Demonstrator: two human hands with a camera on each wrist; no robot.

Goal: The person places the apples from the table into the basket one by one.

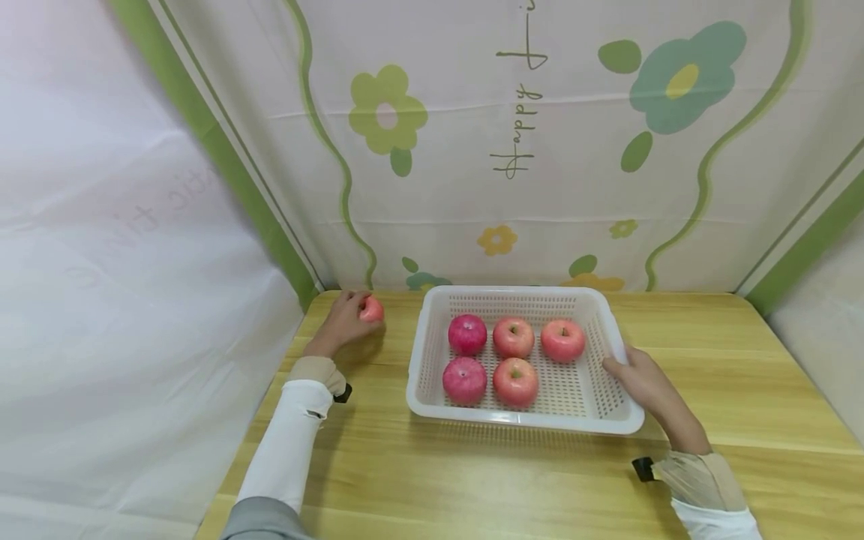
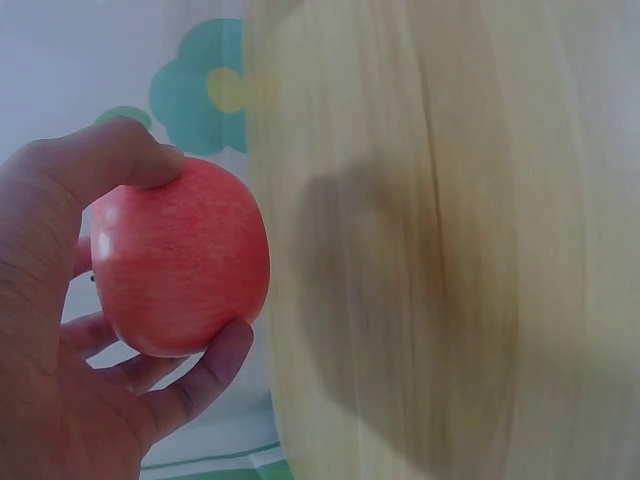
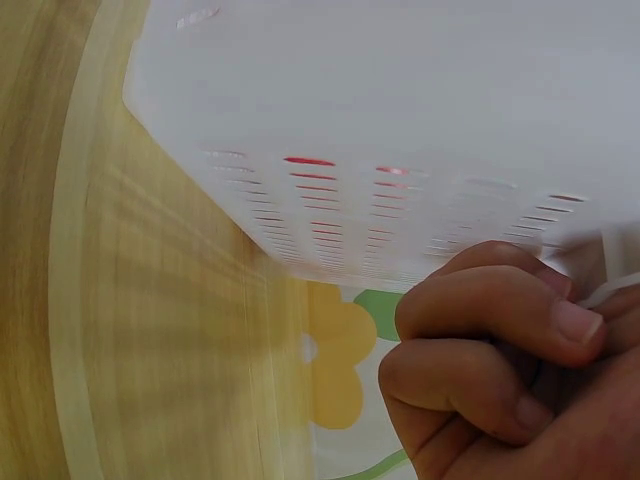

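In the head view my left hand (image 1: 346, 322) holds a red apple (image 1: 372, 309) near the table's far left corner. The left wrist view shows thumb and fingers curled round this apple (image 2: 185, 260), with a shadow on the wood beside it. My right hand (image 1: 644, 379) grips the right rim of a white plastic basket (image 1: 513, 425). Close up in the right wrist view, the fingers (image 3: 490, 310) curl at the basket's edge beside its slotted wall (image 3: 400, 90). Inside the basket lie several apples, two darker pink ones (image 1: 467, 334) at the left and lighter red ones (image 1: 563, 340) toward the right.
The basket stands on a light wooden table (image 1: 378, 472) toward its far edge. Behind the table hangs a white cloth (image 1: 445, 180) with printed flowers and green lines. Another white cloth (image 1: 135, 300) hangs along the left side.
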